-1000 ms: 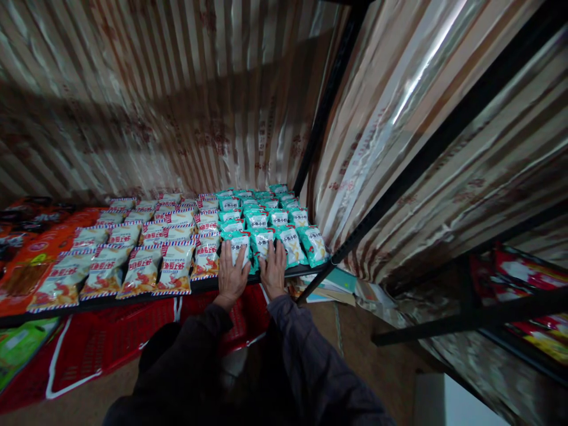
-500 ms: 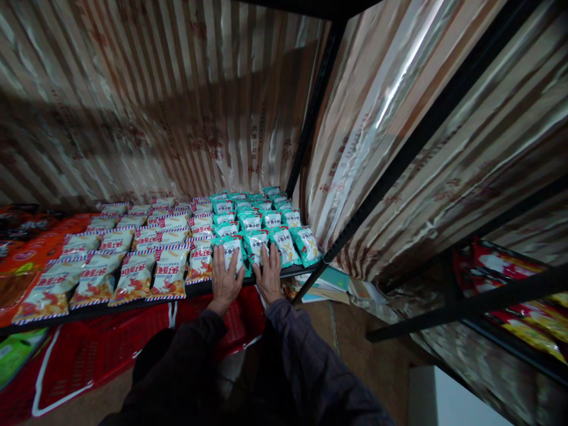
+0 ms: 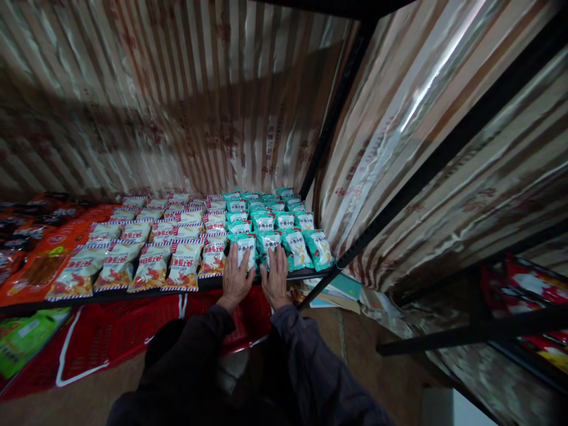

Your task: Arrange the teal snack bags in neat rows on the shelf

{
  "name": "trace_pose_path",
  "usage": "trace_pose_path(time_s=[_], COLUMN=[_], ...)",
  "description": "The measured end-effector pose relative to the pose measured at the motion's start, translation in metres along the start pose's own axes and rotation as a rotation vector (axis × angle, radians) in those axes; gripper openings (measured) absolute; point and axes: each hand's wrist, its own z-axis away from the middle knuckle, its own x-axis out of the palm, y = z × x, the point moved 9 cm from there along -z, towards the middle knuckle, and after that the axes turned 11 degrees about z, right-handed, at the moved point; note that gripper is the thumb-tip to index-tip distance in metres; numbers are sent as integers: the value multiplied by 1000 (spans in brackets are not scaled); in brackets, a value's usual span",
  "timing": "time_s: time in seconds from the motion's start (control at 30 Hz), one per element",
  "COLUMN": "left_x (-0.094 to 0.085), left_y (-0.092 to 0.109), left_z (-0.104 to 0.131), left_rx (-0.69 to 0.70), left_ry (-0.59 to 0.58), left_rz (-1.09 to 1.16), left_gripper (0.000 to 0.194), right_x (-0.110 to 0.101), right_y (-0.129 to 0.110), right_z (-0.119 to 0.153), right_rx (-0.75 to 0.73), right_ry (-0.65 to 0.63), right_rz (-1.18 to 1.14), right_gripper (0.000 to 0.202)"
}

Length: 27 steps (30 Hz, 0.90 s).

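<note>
Teal snack packets (image 3: 284, 228) fill their rows; the left hand (image 3: 235, 278) and right hand (image 3: 276, 278) lie flat, fingers spread, gripping nothing, pressing the front packets level.

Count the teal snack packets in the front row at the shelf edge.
4. From left: one under the left hand, the next under the right hand, a third teal snack packet, and a fourth nearest the black shelf post. More rows lie behind.
</note>
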Motion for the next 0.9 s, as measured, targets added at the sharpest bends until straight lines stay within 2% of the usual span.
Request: trace_pose_path(time_s=[0.2,0.37,0.5,0.7,0.9], left_x=[1,-3,-3,0,-1], left_y=[-3,-6,-4,1,-2], left_z=[4,3,2,1,2], left_rx=[8,-16,-10,43,16], left_ry=[-19,18,19,-33,7], left_rz=[44,50,51,77,80], left_gripper=[59,59,59,62,61], right_x=[5,5,6,11,14], right_y=[-23,-18,-19,-24,-24], right_z=[6,6,7,8,8], right_rx=[-54,-53,-110,-157,-178], right_ry=[-31,-23,-53,-86,-83], right_rz=[-7,49,74,83,93], right_gripper=[49,43,39,46,49])
